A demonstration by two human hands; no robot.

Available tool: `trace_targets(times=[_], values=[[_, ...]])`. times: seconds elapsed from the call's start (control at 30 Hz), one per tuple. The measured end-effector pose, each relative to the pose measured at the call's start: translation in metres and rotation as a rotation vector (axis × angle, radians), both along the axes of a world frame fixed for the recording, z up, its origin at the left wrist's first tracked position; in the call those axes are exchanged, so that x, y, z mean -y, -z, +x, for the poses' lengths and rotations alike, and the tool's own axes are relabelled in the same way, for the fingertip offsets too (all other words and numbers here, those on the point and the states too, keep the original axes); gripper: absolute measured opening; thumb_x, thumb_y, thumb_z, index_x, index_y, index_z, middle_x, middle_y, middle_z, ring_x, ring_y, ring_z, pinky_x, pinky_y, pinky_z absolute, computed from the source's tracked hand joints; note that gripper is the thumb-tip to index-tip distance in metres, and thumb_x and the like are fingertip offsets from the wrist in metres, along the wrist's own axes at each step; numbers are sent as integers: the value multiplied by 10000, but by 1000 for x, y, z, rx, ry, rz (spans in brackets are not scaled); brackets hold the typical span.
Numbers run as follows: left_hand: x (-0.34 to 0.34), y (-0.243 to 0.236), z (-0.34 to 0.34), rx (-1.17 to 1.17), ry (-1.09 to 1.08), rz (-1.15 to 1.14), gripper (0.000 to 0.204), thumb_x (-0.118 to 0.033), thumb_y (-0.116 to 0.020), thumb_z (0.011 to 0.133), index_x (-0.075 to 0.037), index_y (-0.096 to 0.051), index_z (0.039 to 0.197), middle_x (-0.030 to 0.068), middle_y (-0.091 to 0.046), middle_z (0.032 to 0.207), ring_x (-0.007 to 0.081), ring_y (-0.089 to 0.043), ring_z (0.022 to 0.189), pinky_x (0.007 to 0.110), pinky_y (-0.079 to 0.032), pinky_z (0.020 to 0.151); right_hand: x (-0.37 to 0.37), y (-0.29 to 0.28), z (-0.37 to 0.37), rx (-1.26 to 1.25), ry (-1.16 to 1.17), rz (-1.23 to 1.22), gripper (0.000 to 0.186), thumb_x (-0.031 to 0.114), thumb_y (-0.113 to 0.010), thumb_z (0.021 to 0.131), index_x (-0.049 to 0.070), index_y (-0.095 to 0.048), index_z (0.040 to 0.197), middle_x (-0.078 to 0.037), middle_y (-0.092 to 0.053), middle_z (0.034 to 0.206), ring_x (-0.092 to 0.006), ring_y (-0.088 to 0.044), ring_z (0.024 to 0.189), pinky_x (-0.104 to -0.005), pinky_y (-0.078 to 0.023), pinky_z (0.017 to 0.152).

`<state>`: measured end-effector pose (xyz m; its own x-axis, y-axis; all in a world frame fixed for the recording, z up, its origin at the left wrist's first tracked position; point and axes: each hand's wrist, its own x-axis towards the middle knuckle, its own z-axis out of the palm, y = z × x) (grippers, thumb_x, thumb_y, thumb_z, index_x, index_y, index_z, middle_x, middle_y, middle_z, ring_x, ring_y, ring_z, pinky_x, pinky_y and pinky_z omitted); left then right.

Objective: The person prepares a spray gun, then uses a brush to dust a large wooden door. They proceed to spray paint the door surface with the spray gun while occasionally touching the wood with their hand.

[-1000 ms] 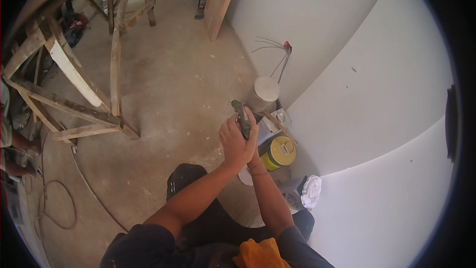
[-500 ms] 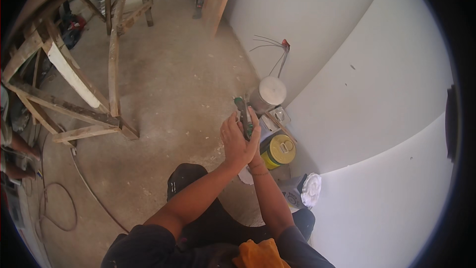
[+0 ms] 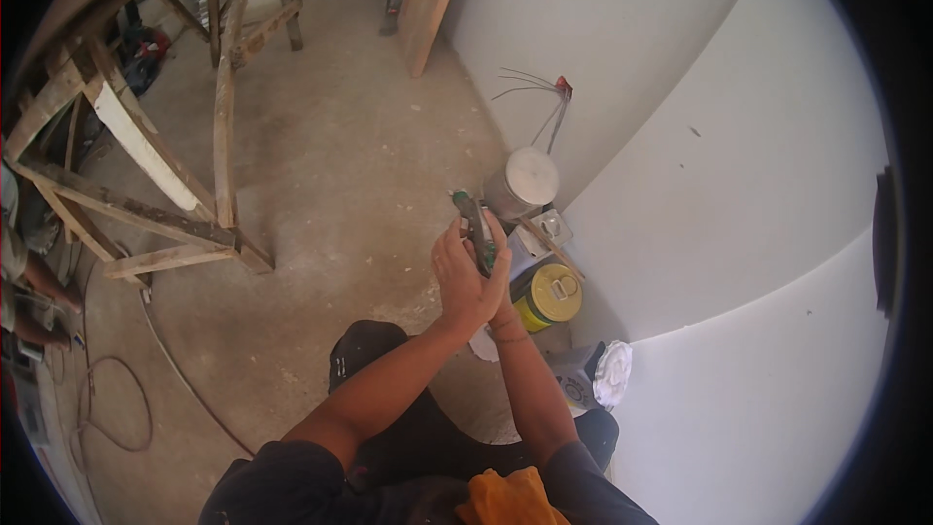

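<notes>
Both my hands close around a dark, elongated object with green ends (image 3: 475, 230), held out in front of me above the floor. My left hand (image 3: 454, 267) wraps its near-left side with the fingers curled over it. From the right, my right hand (image 3: 499, 258) presses against the same object, its thumb and fingers partly hidden by the left. What kind of object it is I cannot make out. Just beyond it stands a round container with a whitish lid (image 3: 532, 176). A yellow-lidded can (image 3: 555, 293) is on the floor right of my wrists.
A dark container topped with a white crumpled cover (image 3: 612, 373) stands near my right knee. A white wall (image 3: 739, 185) rises on the right, with loose wires (image 3: 562, 87) sticking out. At left are a wooden trestle (image 3: 185, 224), a hose (image 3: 146, 408) and another person's feet (image 3: 44, 311).
The far end of the held object has swung slightly to the left. My hands keep their grip and stay almost in place.
</notes>
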<state>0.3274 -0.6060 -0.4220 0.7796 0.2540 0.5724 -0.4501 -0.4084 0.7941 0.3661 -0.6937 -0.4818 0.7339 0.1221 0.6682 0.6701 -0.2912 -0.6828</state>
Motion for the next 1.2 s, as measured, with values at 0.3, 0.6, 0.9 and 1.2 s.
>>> trace_targets(times=[0.3, 0.6, 0.9, 1.2], values=[[0, -1, 0, 14, -10, 0, 838, -376, -735, 959, 120, -364, 1522, 311, -520, 1337, 459, -523, 1233, 581, -396, 1072, 1, -28, -10, -48, -132, 51, 762, 482, -256, 1155, -89, -263, 1660, -259, -311, 1720, -398, -242, 1617, -486, -174, 1318], [-1, -5, -3, 13, 1, 6, 841, -353, -743, 951, 112, -348, 1530, 304, -518, 1344, 459, -517, 1233, 586, -388, 1075, -11, -46, -20, -8, -130, 133, 773, 445, -446, 1124, -86, -270, 1658, -239, -350, 1691, -342, -330, 1571, -454, -322, 1263], [-2, -4, -4, 10, 3, 15, 843, -362, -745, 950, 97, -351, 1538, 302, -516, 1362, 458, -518, 1245, 586, -390, 1084, 6, -38, -19, -116, -123, 0, 807, 506, -409, 1126, -67, -247, 1671, -252, -329, 1708, -362, -278, 1606, -458, -227, 1306], [4, -5, -6, 24, 14, 4, 845, -360, -753, 950, 103, -352, 1533, 318, -511, 1374, 473, -519, 1250, 592, -390, 1086, 1, -46, -21, -26, -158, 83, 835, 552, -398, 1125, -47, -239, 1684, -226, -331, 1707, -368, -353, 1556, -460, -306, 1263]])
